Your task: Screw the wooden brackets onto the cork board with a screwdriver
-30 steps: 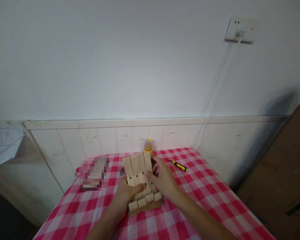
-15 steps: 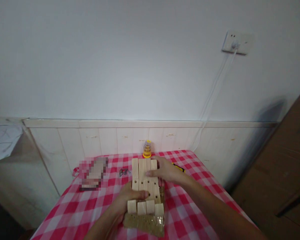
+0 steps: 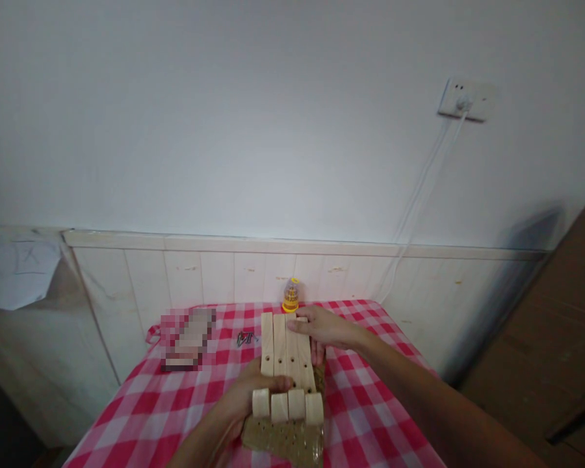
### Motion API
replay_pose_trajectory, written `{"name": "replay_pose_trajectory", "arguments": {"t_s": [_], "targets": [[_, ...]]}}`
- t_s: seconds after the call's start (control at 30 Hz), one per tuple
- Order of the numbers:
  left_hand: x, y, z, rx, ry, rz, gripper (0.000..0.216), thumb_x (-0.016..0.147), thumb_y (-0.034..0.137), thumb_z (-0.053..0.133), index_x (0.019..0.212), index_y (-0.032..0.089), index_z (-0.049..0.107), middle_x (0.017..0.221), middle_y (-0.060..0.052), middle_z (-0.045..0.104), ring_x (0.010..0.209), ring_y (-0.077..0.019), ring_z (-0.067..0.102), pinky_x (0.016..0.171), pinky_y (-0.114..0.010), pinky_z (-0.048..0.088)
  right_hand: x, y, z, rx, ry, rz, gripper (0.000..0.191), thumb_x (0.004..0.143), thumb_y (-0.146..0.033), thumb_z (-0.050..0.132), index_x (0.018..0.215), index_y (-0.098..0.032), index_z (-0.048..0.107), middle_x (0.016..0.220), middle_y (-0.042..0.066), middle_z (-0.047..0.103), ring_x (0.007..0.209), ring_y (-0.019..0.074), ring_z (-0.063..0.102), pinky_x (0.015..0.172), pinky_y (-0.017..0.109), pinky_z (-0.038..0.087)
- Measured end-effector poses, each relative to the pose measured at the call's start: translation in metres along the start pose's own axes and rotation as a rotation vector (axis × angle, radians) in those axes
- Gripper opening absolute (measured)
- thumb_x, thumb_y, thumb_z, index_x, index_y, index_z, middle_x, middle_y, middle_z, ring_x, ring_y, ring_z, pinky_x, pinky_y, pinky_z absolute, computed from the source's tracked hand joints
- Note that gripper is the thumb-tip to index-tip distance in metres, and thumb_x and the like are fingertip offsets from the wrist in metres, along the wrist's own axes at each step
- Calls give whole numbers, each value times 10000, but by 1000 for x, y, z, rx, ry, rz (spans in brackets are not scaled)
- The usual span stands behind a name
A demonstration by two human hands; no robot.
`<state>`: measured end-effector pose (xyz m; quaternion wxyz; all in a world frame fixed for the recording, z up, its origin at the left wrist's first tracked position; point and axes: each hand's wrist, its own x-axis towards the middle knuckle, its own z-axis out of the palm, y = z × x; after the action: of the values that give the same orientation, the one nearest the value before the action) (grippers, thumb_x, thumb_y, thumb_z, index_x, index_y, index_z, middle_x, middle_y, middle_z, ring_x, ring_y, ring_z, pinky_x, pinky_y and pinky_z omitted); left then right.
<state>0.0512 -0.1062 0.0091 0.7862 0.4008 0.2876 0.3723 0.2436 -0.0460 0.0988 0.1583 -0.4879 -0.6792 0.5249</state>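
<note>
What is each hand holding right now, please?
Left hand: closed around the near end of the wooden slats.
Right hand: gripping the slats' far end, fingers on top.

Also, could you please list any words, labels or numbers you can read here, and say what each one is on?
No text here can be read.
Sheet of paper on the left wall: faint handwritten marks, too blurred to read.
Flat object on the checked tablecloth: pixelated, unreadable.
Small yellow-based jar: too small to tell.
Wooden slats and wall socket: no print visible.
</note>
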Motion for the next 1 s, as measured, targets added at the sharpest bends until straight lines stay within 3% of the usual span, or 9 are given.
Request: {"name": "replay_pose_trajectory", "arguments": {"t_s": [0.17,0.3,0.37,0.53,0.8,0.9,1.0], "targets": [[0,-1,1,19,19,-5,551,610,206,862,1134,96,731,1104,-177,777,937,-323,744,828,-417,568,5,3,-3,-152,82,-69,295,862,-429,703,977,-161,651,575,-23,616,335,78,481,304,161,334],[1,-4,-5,28,-37,-34,549,640,215,844,1159,79,725,1091,-188,775,915,-319,747,794,-394,569,5,-1,-10,-176,14,-51,488,855,-447,713,1235,-158,607,578,-32,632,325,97,498,306,174,362],[2,-5,-7,38,-56,-53,574,642,212,844,1185,77,715,1122,-197,764,943,-331,740,811,-403,567,5,-5,-13,-202,-62,-20,542,849,-473,719,1274,-160,591,579,-30,646,320,99,509,326,181,396],[3,-8,-10,36,-116,-34,615,646,211,853,1230,98,695,1208,-207,731,1048,-370,709,864,-445,558,6,-16,-17,-229,-199,19,537,817,-565,731,1172,-174,633,566,-40,639,303,69,489,352,154,390],[1,-9,-8,43,-126,5,655,624,238,896,1231,104,691,1199,-216,732,1032,-368,715,850,-439,558,6,-13,-17,-233,-231,14,472,841,-616,683,991,-171,642,565,-50,596,365,83,527,367,161,408],[1,-7,-7,-21,-82,-2,649,686,381,875,1227,80,682,1135,-219,751,972,-349,733,827,-424,561,-1,-8,-23,-171,-180,-41,482,813,-642,691,859,-165,630,548,-51,577,381,75,504,367,159,388],[5,-6,-7,-157,-34,-74,637,813,573,719,1203,71,680,1037,-215,770,918,-346,744,810,-443,564,-13,-6,-37,-41,-84,-108,508,758,-657,727,813,-161,634,554,-56,568,386,57,456,352,154,352]]}}
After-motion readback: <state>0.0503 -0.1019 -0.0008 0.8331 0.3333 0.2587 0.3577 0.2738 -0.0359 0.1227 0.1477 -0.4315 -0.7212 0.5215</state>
